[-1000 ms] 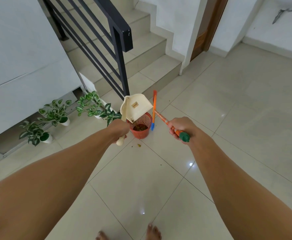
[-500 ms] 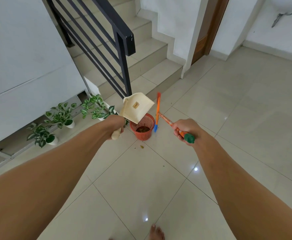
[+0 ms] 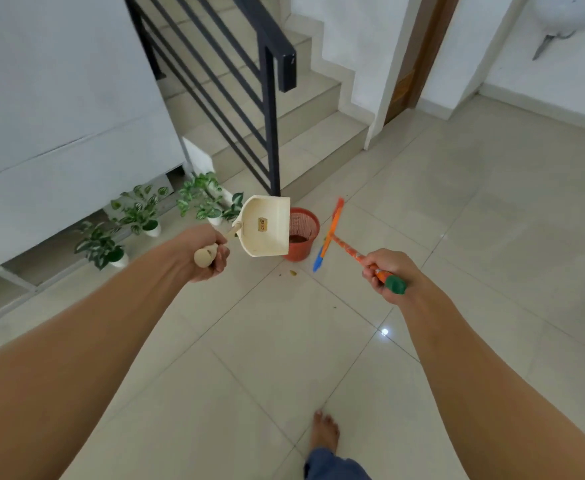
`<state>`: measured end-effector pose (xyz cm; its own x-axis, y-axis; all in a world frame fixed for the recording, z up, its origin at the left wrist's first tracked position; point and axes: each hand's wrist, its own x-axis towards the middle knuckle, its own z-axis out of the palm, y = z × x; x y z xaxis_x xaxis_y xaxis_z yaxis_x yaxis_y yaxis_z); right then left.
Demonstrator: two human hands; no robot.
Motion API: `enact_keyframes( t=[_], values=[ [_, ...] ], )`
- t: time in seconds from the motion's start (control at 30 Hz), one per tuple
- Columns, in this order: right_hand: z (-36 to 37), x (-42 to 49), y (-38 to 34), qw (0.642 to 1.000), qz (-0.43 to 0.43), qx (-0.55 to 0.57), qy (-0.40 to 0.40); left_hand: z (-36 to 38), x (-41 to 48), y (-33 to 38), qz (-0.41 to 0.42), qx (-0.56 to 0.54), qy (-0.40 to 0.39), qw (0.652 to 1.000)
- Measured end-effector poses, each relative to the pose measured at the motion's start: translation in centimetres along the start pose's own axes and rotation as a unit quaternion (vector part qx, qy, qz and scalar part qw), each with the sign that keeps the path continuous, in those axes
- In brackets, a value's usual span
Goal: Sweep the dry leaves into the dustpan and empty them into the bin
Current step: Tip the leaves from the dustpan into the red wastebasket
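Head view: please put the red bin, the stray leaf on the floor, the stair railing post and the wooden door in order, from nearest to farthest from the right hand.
From the right hand:
1. Stray leaf, on the floor tile to its left.
2. Red bin, farther left, behind the dustpan.
3. Stair railing post, behind the bin at the foot of the stairs.
4. Wooden door, at the far wall.

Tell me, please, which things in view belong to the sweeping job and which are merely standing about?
Job: cream dustpan in left hand; broom in right hand; red bin; leaf bits on floor.
Bystanders: potted plants; stair railing; wall basin.
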<state>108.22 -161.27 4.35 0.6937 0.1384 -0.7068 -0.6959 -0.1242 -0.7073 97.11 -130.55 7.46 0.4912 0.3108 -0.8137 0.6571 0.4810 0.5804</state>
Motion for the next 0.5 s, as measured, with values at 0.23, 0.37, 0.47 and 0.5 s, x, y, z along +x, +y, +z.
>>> enact_keyframes(
  t=[0.23, 0.37, 0.47, 0.5],
  values=[
    [1.3, -3.2, 6.3, 0.999, 0.034, 0.009, -0.003, -5.6, -0.8, -7.7, -0.043, -0.061, 0.016, 0.997],
    [1.4, -4.2, 8.2, 0.997, 0.056, -0.059, -0.002, -6.4, -0.2, -10.6, -0.07, -0.086, 0.039, 0.993],
    [1.9, -4.5, 8.4, 0.988, 0.062, -0.145, 0.003, -6.3, 1.0, -12.3, -0.097, -0.107, 0.066, 0.987],
    [2.1, -4.4, 8.2, 0.982, 0.064, -0.177, 0.003, -6.1, 1.3, -12.8, -0.109, -0.125, 0.072, 0.984]
  ],
)
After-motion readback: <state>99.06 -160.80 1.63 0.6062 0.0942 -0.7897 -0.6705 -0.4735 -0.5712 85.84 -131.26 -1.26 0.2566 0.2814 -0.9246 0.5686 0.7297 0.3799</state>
